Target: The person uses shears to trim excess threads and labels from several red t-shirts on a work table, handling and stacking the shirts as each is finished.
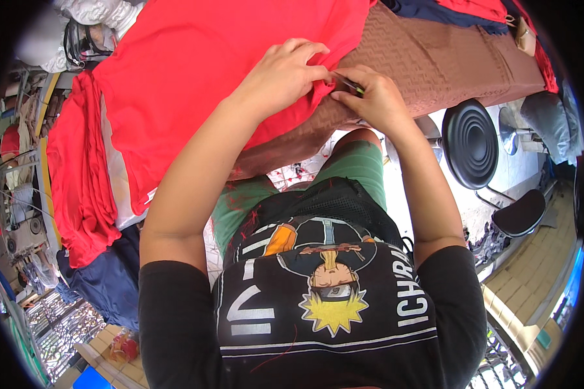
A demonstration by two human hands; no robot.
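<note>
A large piece of red cloth [201,58] spreads over the table and hangs off its near edge. My left hand [285,76] lies across its right part, with thumb and fingers pinching a bunched edge of the cloth. Close beside it, my right hand [377,97] is closed round small thread snips [352,84], dark with a bit of green. The tips of the snips point at the pinched edge; whether they touch the cloth I cannot tell. My fingers partly hide the snips.
A brown patterned cloth [435,61] covers the table. More red fabric [78,168] and dark blue fabric [104,285] hang at the left. A black round stool [470,144] and a black seat [520,212] stand at the right. Red scraps [292,174] litter the floor.
</note>
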